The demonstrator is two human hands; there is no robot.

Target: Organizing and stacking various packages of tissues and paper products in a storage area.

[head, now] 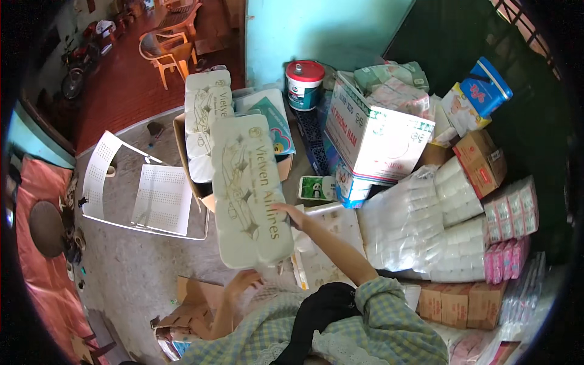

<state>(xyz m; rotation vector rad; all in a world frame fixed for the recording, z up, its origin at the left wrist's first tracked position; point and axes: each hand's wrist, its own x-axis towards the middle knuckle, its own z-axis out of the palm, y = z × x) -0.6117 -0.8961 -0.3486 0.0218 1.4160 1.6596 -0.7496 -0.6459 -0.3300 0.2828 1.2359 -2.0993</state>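
A long plastic-wrapped pack of toilet paper rolls (pixel 248 191), printed with line drawings and large lettering, lies lengthwise before me. My right hand (pixel 290 216) grips its right side, fingers over the edge. Just below the pack's near end is my left hand (pixel 244 282), its fingers bent beside some loose clear film; whether it pinches the film I cannot tell. Behind the held pack, a similar pack (pixel 200 123) stands in an open cardboard box (pixel 181 150). A teal-and-white printed pack (pixel 273 121) sits in the same box, partly hidden.
At left, a white perforated rack (pixel 162 200) rests on the concrete floor (pixel 137 255). An opened carton (pixel 196 301) is by my left forearm. To the right are a large white carton (pixel 365 132), a red-lidded bucket (pixel 305 86), wrapped white rolls (pixel 401 219) and brown boxes (pixel 461 303).
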